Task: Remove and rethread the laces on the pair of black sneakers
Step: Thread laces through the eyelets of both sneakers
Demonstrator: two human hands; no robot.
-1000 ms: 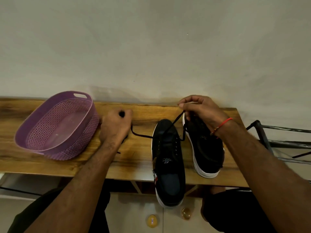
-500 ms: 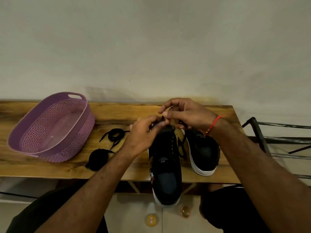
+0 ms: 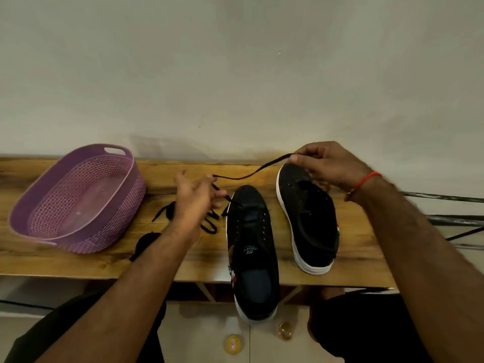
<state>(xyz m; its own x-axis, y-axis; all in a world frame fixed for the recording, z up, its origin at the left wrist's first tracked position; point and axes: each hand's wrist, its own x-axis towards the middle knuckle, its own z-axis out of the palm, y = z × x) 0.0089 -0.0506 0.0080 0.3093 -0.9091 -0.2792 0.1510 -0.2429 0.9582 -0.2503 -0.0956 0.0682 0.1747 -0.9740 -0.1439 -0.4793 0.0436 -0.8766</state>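
Wooden bench (image 3: 262, 268) with purple basket (image 3: 76, 203), two black sneakers (image 3: 252, 247), loose black laces (image 3: 209, 226).

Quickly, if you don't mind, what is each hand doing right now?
Left hand: pinching the black shoelace near the left sneaker.
Right hand: pinching the shoelace's other end, raised above the right sneaker.

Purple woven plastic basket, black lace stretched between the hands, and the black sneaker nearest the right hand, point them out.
Purple woven plastic basket (image 3: 119, 195): head view, right wall.
Black lace (image 3: 258, 172): head view, mid-span between the hands.
Black sneaker with white sole (image 3: 313, 218): head view, upper.
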